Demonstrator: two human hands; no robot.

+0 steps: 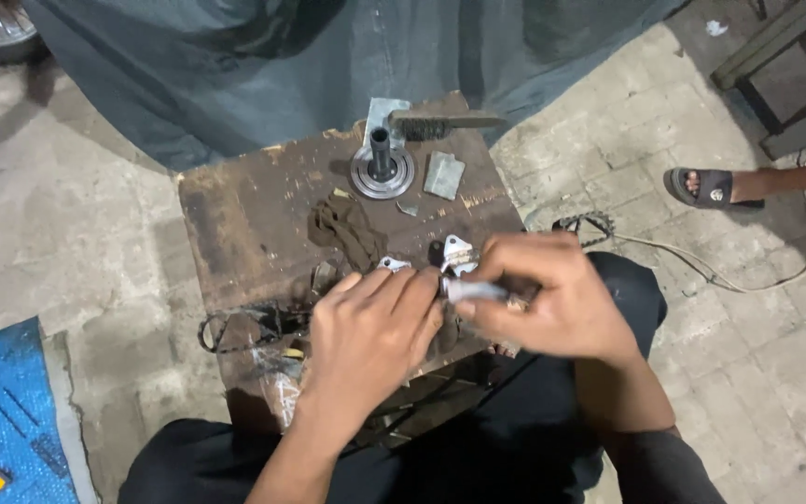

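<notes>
While the left hand [370,327] is pressed with curled fingers against the small metal parts [457,254] at frame centre to steady them, a grey rod [474,290] is gripped by the right hand [552,294] just above the worn bench [244,224].

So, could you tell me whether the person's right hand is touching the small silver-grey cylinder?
Touching. The head view shows the right hand closed around one end of the small silver-grey cylinder, its fingers wrapped over it, with no gap between them.

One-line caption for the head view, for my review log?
Both hands, left and right, grip a small metal part over a worn wooden block.
</notes>
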